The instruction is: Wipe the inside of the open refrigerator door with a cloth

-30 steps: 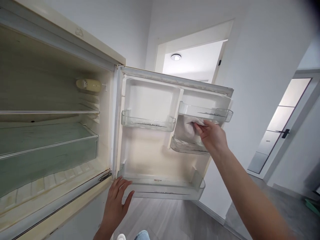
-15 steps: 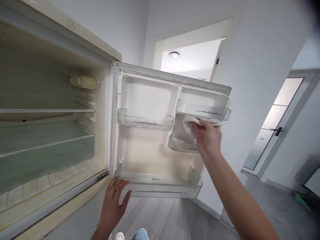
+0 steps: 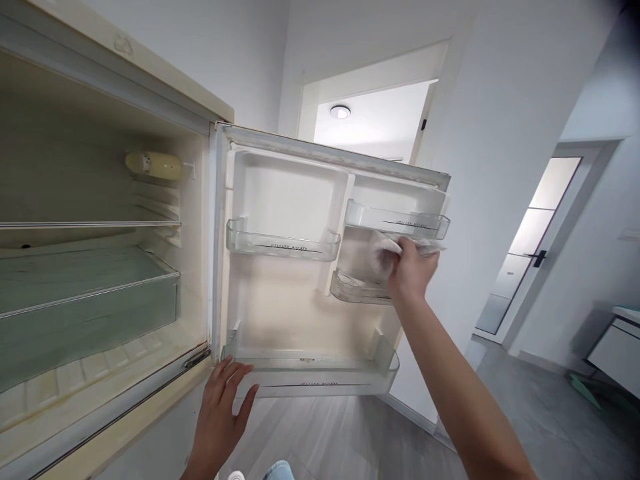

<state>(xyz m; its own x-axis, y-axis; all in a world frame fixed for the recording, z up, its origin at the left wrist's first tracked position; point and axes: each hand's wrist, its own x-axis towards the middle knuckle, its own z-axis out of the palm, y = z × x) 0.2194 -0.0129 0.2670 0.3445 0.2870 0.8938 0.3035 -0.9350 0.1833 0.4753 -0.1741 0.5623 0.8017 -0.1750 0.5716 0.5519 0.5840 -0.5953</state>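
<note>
My right hand grips a white cloth and presses it against the inner wall of the open fridge door, between the upper right clear bin and the small bin below it. My left hand rests with fingers spread on the lower left corner of the door, touching the bottom door bin.
The fridge interior at left holds glass shelves and a cream lamp housing. A clear bin hangs on the door's left half. Beyond the door are a lit doorway, a grey floor, and a glazed door at right.
My right hand and the cloth have shifted slightly upward, closer under the upper right bin. The view has drifted a little to the right; my left hand stays on the door's lower corner.
</note>
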